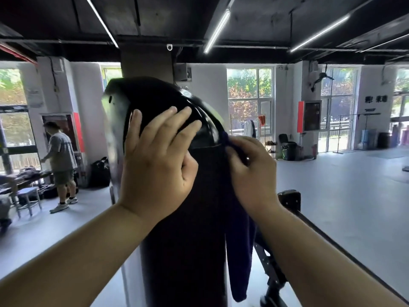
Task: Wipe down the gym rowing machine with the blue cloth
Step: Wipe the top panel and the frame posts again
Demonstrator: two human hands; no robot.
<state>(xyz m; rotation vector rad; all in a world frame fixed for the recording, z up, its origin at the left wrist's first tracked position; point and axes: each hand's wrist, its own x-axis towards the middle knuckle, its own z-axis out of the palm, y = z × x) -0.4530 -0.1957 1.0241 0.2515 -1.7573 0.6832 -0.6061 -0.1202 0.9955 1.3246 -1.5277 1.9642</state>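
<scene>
Top of the rowing machine (pixel 152 94), blue cloth (pixel 240 251) at its right edge.
Head view: the left hand (pixel 155 160) lies flat on the machine's black curved top, fingers straight and spread, holding nothing. The right hand (pixel 250 171) pinches the blue cloth against the top's right rim, and the rest of the cloth hangs down beside the upright body.

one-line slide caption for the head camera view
Gym cleaning: left hand rests flat on the rowing machine while the right hand pinches the blue cloth at its edge.
</scene>
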